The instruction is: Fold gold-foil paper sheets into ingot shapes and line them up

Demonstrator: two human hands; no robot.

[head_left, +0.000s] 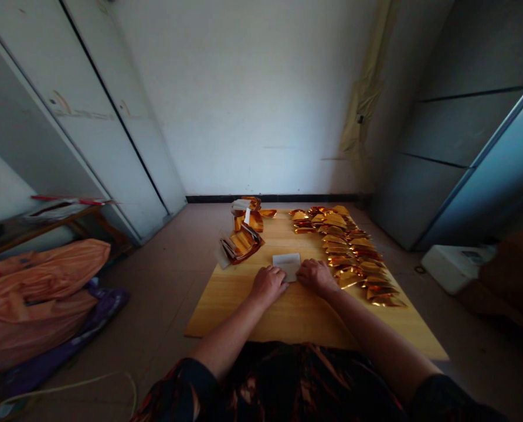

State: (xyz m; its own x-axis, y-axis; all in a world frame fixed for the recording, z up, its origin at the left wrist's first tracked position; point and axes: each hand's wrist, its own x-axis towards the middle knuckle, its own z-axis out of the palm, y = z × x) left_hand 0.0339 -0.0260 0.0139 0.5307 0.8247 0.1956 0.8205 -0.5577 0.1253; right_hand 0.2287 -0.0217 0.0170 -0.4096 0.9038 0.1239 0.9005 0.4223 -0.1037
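Observation:
A small whitish sheet of paper [289, 262] lies on the wooden board in front of me, its far part standing out lighter than the near part. My left hand [269, 283] grips its lower left edge with curled fingers. On the opposite side, my right hand [316, 275] has its bent fingers closed on the right edge. The fingertips are partly hidden, and whether the sheet is folded is hard to make out. Right of my right hand lie rows of folded gold foil papers [338, 249]. Beyond my left hand sits an open stack of gold and white paper sheets [243, 241].
The wooden board [226, 316] fills the space before me, with more paper bundles [246, 205] at its far left corner. Orange cloth or bags [46, 293] lie at left below a cabinet [125, 117]. A refrigerator [455, 129] and a white box [448, 266] stand at right.

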